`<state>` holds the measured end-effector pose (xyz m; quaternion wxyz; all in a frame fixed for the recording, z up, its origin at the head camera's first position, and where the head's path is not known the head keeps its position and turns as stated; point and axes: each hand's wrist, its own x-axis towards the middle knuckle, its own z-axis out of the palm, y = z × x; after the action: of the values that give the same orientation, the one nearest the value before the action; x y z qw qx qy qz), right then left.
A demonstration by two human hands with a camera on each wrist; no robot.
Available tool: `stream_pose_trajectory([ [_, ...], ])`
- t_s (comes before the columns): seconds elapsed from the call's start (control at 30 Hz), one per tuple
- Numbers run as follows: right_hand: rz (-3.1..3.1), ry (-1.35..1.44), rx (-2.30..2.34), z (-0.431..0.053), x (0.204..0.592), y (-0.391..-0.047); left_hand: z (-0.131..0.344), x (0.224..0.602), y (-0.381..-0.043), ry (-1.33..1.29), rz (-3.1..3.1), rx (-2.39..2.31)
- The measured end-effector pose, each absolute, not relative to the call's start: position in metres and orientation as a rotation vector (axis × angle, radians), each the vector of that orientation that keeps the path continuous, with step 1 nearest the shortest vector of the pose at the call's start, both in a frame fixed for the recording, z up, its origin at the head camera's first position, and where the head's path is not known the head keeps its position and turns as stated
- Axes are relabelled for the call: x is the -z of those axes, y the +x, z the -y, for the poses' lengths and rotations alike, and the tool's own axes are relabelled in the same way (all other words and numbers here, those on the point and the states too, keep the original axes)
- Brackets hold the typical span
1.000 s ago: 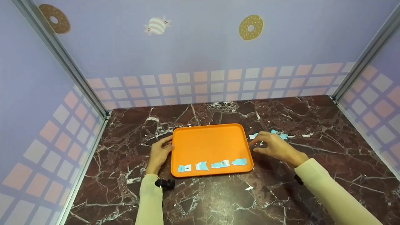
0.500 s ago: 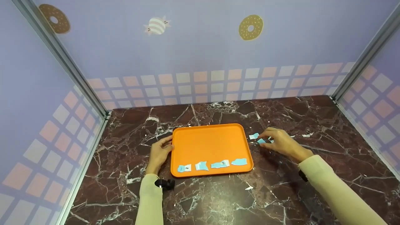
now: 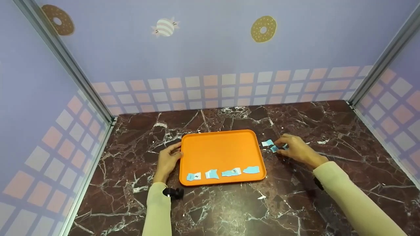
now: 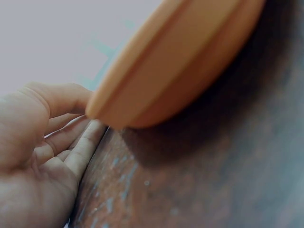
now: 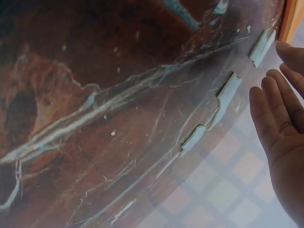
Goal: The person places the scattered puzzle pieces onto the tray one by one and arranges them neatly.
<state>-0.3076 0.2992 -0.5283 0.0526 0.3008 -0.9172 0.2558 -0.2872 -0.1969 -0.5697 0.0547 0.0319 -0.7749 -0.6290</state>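
An orange tray lies on the dark marbled table. My left hand rests against its left edge, fingertips and thumb right at the rim. Along the tray's near side lie several cut pieces of blue-and-white card, among them a plain blue one. Just right of the tray, my right hand hovers with thumb and fingers apart around a small blue piece. Another blue-and-white piece sits by the tray's right edge. The right wrist view shows pieces lying on the table beside the relaxed fingers.
The marbled table ends at a lilac back wall with printed sweets and check squares. Lilac side panels with metal posts stand left and right. A black wrist camera is strapped to the left wrist.
My right hand has moved right from the tray edge to the loose pieces; a small blue piece now shows by its fingertips. The left hand and tray have stayed put.
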Motion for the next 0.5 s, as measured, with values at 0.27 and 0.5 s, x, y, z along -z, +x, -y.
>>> stream_pose_trajectory([
  [0.27, 2.807, 0.917, -0.727, -0.2989, 0.5331, -0.3104, 0.1964, 0.5681, -0.2868, 0.101, 2.349, 1.927],
  [0.5, 2.856, 0.907, -0.686, -0.2967, 0.5337, -0.3097, 0.1977, 0.5677, -0.2858, 0.098, 2.345, 1.932],
])
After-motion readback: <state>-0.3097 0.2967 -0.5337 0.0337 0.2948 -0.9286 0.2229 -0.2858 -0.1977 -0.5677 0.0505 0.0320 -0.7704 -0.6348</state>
